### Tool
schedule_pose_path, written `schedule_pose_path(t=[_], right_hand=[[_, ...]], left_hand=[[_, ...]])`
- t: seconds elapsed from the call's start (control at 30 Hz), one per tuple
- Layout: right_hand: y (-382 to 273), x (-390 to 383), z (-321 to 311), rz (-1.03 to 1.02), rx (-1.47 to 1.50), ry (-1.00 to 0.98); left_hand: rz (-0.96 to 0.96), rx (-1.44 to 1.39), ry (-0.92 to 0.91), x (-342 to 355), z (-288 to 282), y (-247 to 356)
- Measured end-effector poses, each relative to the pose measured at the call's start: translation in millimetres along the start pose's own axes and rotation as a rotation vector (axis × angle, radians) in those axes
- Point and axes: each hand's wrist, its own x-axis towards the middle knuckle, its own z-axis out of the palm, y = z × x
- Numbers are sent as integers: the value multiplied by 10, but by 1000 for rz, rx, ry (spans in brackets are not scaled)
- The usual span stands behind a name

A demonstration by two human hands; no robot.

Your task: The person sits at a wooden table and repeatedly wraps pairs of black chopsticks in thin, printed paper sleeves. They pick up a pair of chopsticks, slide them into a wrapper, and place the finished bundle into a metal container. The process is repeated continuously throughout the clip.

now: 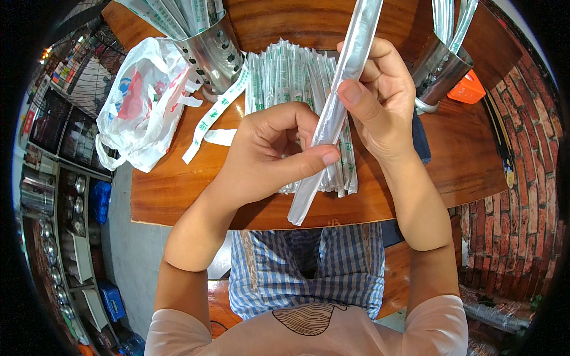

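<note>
Slantwise over the table, I hold a long, narrow, clear-plastic chopstick packet (356,53); its contents are hard to make out. Near its lower end, my left hand (261,151) is closed, pinching it between thumb and fingers. My right hand (380,110) grips it higher up, thumb in front and fingers curled behind. Below both hands lies a pile of similar wrapped chopstick packets (276,80) with green print, side by side on the wooden table (178,193). My hands and the held packet hide part of that pile.
Perforated metal holders with wrapped packets stand at the back left (208,53) and back right (436,74). A white plastic bag (145,113) sits on the left, beside printed paper strips (208,127). An orange object (468,88) and a dark cloth (421,139) lie right. A brick wall (510,231) borders that side.
</note>
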Motion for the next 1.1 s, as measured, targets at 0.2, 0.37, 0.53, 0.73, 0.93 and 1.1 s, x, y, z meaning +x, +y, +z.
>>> schedule_pose_path(t=[0.2, 0.37, 0.53, 0.73, 0.93, 1.1], right_hand=[[12, 11, 7, -27, 0, -5], [15, 11, 3, -30, -11, -17], [32, 14, -20, -58, -47, -29], [11, 12, -8, -34, -20, -41], [-6, 8, -12, 1, 3, -41], [-36, 6, 2, 28, -7, -33]], left_hand=[[-22, -42, -8, -9, 1, 38], [8, -5, -25, -8, -9, 21], [1, 14, -71, -9, -36, 6], [35, 28, -90, 2, -48, 1], [36, 6, -111, 5, -50, -3], [33, 26, -107, 13, -59, -4]])
